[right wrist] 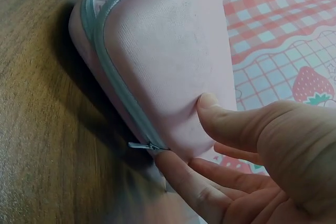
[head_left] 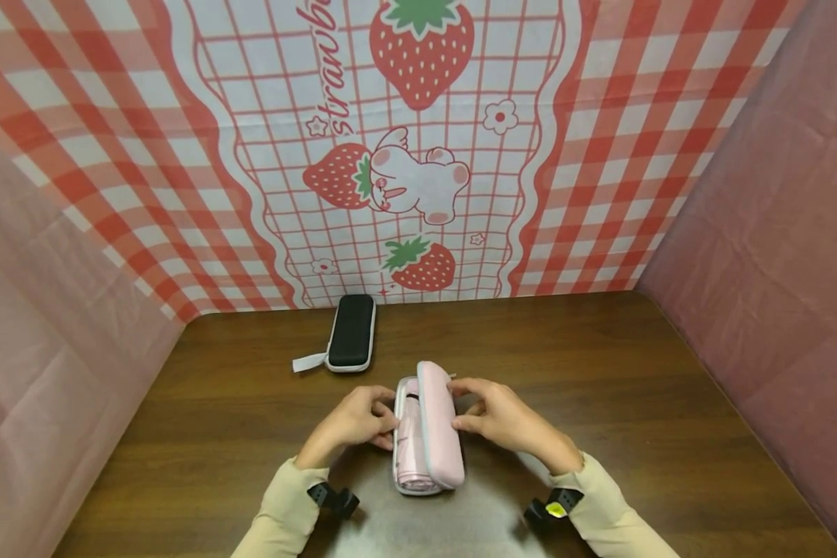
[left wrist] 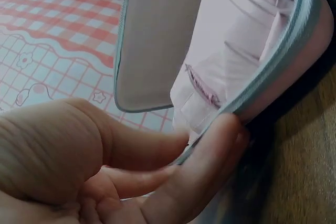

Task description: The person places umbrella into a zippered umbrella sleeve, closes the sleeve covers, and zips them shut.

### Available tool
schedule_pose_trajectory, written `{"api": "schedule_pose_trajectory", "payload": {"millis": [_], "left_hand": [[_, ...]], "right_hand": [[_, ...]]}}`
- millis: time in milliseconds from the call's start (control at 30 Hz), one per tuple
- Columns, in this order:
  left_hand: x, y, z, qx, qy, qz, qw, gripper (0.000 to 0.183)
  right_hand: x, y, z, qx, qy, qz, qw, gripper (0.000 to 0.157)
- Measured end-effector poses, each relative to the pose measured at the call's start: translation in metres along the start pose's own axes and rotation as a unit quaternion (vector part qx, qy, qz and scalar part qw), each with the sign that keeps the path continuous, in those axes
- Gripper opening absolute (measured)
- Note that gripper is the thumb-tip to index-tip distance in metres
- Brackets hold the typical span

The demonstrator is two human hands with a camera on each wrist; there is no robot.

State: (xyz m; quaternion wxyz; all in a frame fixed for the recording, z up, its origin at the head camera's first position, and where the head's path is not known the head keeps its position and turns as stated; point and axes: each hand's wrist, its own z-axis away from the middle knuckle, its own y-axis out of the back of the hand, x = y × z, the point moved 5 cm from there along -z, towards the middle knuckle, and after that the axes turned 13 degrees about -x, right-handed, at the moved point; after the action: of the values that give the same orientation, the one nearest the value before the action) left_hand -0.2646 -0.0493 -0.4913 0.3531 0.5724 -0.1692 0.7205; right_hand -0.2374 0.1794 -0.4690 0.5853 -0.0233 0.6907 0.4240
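A pink zip case [head_left: 441,434] lies on the table with its lid partly raised, hinged on the right. Inside is a folded pale pink item [left wrist: 241,30], thin and glossy, with a small zip or slit on it; its kind is unclear. My left hand [head_left: 363,418] pinches the case's left rim between thumb and finger. On the other side, my right hand [head_left: 498,415] holds the lid, thumb on its outer face. Its index fingertip touches the case beside the metal zip pull [right wrist: 140,145], as the right wrist view shows.
A black zip case [head_left: 352,329] with a white edge and strap lies closed behind and left of the pink one. At the back, a strawberry-print cloth [head_left: 418,186] hangs against the brown table [head_left: 565,349]. Pink cloth walls [head_left: 760,232] stand at both sides.
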Motion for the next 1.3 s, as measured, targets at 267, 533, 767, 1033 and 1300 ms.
{"api": "schedule_pose_trajectory", "payload": {"millis": [267, 533, 767, 1033, 1300], "left_hand": [[0.001, -0.004, -0.001, -0.003, 0.014, 0.039, 0.9991, 0.039], [0.001, -0.01, -0.002, -0.001, 0.043, 0.064, 0.997, 0.056], [0.004, -0.012, 0.0, -0.01, 0.043, 0.059, 0.9973, 0.066], [0.003, -0.013, -0.002, -0.013, 0.05, 0.041, 0.9978, 0.073], [0.001, -0.013, -0.002, -0.019, 0.05, 0.03, 0.9982, 0.077]], "right_hand": [[0.0, 0.0, 0.001, 0.003, -0.003, 0.014, 1.0, 0.048], [-0.001, -0.001, 0.001, 0.01, -0.006, 0.064, 0.998, 0.05], [-0.002, -0.003, 0.001, 0.013, 0.011, 0.096, 0.995, 0.051], [-0.004, -0.005, 0.0, -0.004, 0.024, 0.146, 0.989, 0.052], [-0.003, -0.01, -0.001, -0.013, 0.024, 0.138, 0.99, 0.056]]}}
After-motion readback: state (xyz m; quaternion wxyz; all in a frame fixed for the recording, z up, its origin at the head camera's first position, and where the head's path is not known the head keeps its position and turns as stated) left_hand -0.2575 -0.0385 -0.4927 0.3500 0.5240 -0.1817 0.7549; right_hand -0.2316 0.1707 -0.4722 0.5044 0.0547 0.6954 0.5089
